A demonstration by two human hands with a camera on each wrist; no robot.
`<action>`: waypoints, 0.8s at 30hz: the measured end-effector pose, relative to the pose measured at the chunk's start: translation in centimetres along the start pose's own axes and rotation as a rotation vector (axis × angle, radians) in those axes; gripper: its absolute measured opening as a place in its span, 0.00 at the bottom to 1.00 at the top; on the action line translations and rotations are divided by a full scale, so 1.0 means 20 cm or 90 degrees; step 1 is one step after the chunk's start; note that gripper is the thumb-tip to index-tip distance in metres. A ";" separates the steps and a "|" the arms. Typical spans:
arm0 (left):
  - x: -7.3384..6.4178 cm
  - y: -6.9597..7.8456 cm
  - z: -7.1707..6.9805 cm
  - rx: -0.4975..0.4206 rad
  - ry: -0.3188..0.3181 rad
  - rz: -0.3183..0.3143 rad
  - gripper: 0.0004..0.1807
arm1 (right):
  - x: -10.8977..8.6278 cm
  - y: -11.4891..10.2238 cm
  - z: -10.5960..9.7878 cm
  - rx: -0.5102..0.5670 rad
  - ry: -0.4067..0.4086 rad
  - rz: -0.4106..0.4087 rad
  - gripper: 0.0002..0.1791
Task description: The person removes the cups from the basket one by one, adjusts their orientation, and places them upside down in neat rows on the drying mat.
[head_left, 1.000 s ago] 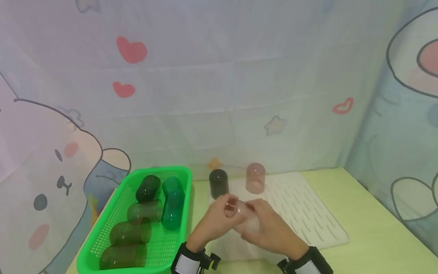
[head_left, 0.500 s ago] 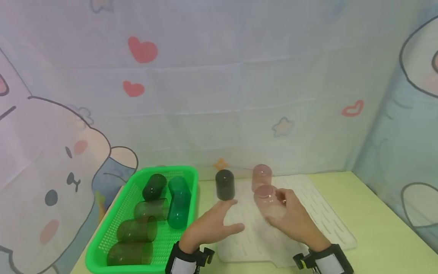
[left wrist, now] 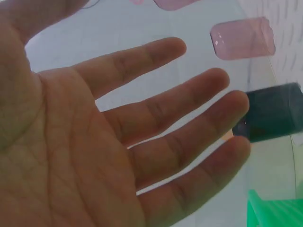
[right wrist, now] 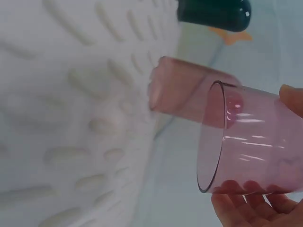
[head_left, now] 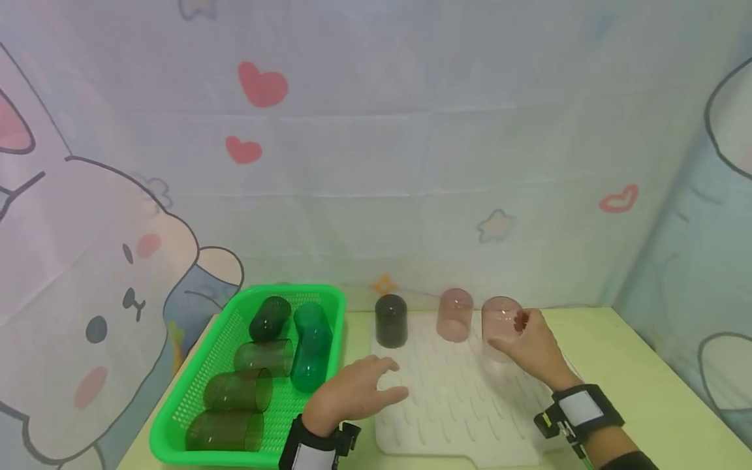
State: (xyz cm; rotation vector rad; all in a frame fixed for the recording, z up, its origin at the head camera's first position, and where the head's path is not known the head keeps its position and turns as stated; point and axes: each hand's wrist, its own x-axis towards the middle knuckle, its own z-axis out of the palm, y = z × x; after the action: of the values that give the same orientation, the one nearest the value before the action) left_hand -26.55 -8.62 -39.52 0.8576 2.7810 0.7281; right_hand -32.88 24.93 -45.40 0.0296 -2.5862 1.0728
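Cup [head_left: 498, 320], pink, inverted, in the grip of the right hand [head_left: 533, 347] above white mat [head_left: 431, 408]; left hand [head_left: 352, 393] outspread.

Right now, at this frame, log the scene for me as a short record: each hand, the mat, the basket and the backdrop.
right hand: grips a pink cup, rim downward, above the mat
left hand: fingers spread, holding nothing
white mat: dark cup and another pink cup stand along its back, rims down
green basket: dark, teal and brownish cups lie inside; exact count unclear
backdrop: printed cloth with hearts and cartoon animals
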 end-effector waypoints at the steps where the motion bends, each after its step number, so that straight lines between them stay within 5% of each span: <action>1: 0.00 0.00 0.00 0.005 0.004 -0.012 0.25 | 0.02 0.02 0.00 -0.005 -0.001 0.006 0.47; 6: 0.00 -0.02 0.00 0.028 0.025 -0.050 0.26 | 0.11 0.12 0.01 -0.008 -0.018 0.039 0.45; 14: 0.01 0.01 0.02 0.041 0.022 -0.064 0.26 | 0.23 0.27 0.01 0.023 -0.017 0.145 0.45; 24: 0.04 0.00 0.06 0.053 0.016 -0.063 0.26 | 0.36 0.37 0.04 0.042 0.008 0.205 0.49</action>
State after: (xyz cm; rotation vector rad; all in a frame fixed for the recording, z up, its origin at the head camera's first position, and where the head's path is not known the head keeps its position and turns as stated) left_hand -26.93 -7.60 -40.45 0.7229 2.8706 0.6148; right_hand -41.00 30.44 -48.61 -0.3878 -2.5999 1.2605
